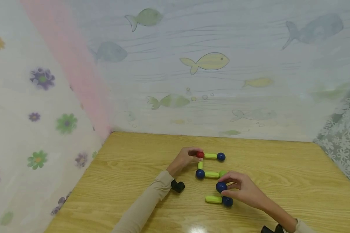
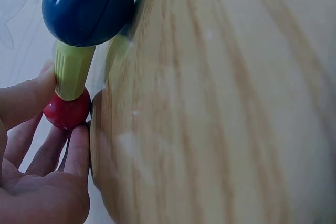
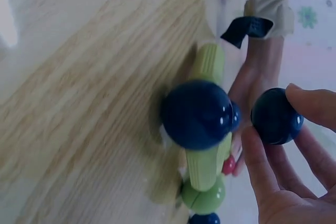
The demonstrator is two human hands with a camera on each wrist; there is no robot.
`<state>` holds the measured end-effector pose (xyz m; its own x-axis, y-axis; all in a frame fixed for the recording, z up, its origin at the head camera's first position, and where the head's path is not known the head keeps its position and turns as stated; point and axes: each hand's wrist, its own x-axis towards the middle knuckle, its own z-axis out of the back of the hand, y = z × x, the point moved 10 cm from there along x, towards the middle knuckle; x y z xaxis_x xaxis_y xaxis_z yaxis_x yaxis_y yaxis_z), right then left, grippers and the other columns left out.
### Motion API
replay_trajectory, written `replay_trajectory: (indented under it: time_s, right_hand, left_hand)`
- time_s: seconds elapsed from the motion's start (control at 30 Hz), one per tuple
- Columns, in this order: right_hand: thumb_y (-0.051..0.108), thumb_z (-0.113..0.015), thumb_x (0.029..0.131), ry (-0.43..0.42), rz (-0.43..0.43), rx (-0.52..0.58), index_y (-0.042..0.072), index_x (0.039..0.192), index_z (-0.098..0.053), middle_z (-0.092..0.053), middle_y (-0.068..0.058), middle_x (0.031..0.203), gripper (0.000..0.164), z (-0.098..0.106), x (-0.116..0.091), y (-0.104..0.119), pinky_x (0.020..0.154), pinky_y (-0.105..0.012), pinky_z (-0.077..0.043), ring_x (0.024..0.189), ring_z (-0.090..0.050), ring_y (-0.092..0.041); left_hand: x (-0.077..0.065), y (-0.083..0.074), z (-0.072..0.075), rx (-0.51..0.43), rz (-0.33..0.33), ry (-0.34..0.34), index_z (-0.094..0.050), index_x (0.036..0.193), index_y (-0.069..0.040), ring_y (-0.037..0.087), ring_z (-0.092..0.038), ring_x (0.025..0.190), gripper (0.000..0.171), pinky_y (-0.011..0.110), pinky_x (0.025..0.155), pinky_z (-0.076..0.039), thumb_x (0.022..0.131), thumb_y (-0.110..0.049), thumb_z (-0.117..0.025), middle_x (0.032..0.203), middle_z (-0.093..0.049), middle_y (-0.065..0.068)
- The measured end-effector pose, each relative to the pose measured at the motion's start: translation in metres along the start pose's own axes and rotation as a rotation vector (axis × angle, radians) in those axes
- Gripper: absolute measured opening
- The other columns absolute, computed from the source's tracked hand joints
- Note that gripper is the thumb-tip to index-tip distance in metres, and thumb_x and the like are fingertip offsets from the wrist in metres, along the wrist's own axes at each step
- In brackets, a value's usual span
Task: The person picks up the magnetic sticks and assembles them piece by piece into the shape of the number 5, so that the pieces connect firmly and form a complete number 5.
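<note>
My left hand (image 1: pixel 186 158) grips a red ball (image 1: pixel 200 155) between thumb and fingers; the left wrist view shows a yellow-green rod (image 2: pixel 73 72) joined to it. The shape on the table is made of balls and rods. From the red ball one rod (image 1: pixel 211 156) leads to a blue ball (image 1: pixel 221 157), another down to a second blue ball (image 1: pixel 200 174). A rod (image 1: pixel 212 175) continues to a green ball (image 1: pixel 223 174), then on to a lower blue ball (image 3: pixel 197 115) with a rod (image 1: pixel 213 199) pointing left. My right hand (image 1: pixel 245 191) pinches a separate blue ball (image 3: pixel 276 116) above the shape.
A wood-grain table (image 1: pixel 128 155) lies beneath everything. Behind it stands a wall (image 1: pixel 163 74) painted with fish, and a flowered wall (image 1: pixel 17 136) is at the left. White lacy cloth (image 1: pixel 348 136) hangs at the right. Black straps (image 1: pixel 178 186) sit on both wrists.
</note>
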<state>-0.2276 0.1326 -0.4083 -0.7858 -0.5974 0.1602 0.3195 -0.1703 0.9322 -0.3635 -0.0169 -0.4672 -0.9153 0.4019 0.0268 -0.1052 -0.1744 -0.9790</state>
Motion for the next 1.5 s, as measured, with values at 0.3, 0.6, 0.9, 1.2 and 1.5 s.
replay_trajectory:
  time_s: [0.3,0.6,0.9,1.2,1.5]
  right_hand:
    - [0.009,-0.07,0.087,0.033,-0.013,0.031,-0.007,0.114,-0.059,-0.056,-0.02,0.109,0.034,-0.025,0.011,-0.008,0.08,-0.032,-0.054,0.099,-0.062,-0.024]
    - [0.011,-0.072,0.084,0.043,0.017,0.007,-0.004,0.11,-0.062,-0.06,-0.016,0.107,0.032,-0.044,0.02,-0.009,0.079,-0.031,-0.054,0.098,-0.062,-0.021]
    - [0.008,-0.072,0.083,0.096,0.145,-0.176,0.006,0.105,-0.064,-0.061,-0.006,0.104,0.024,-0.065,0.028,0.003,0.076,-0.032,-0.054,0.096,-0.06,-0.018]
    - [-0.018,-0.068,0.064,0.096,0.319,-0.461,0.011,0.103,-0.066,-0.057,0.003,0.102,0.048,-0.074,0.025,0.015,0.074,-0.029,-0.049,0.09,-0.053,-0.01]
    - [-0.016,-0.066,0.071,0.077,0.253,-0.424,0.01,0.104,-0.065,-0.059,0.001,0.099,0.042,-0.068,0.03,0.014,0.067,-0.025,-0.051,0.085,-0.057,-0.011]
  left_hand:
    - [0.001,0.001,-0.002,-0.007,0.002,-0.009,-0.066,0.119,-0.007,0.018,-0.062,0.099,0.036,0.03,0.08,-0.051,0.084,-0.01,-0.073,0.11,-0.066,0.005]
    - [-0.005,-0.015,-0.003,0.007,-0.017,-0.014,-0.062,0.122,0.0,0.027,-0.06,0.104,0.037,0.03,0.081,-0.051,0.086,-0.005,-0.069,0.115,-0.064,0.014]
    - [-0.007,-0.017,-0.003,0.013,-0.015,-0.013,-0.064,0.121,-0.004,0.022,-0.06,0.103,0.037,0.029,0.083,-0.05,0.085,-0.009,-0.071,0.114,-0.064,0.009]
    - [-0.001,-0.003,0.0,0.02,-0.02,-0.012,-0.065,0.121,-0.007,0.019,-0.061,0.102,0.037,0.03,0.081,-0.051,0.085,-0.011,-0.072,0.114,-0.064,0.006]
    - [0.0,-0.002,0.002,0.026,-0.007,-0.009,-0.064,0.121,-0.007,0.015,-0.061,0.099,0.038,0.027,0.08,-0.051,0.085,-0.012,-0.072,0.112,-0.065,0.003]
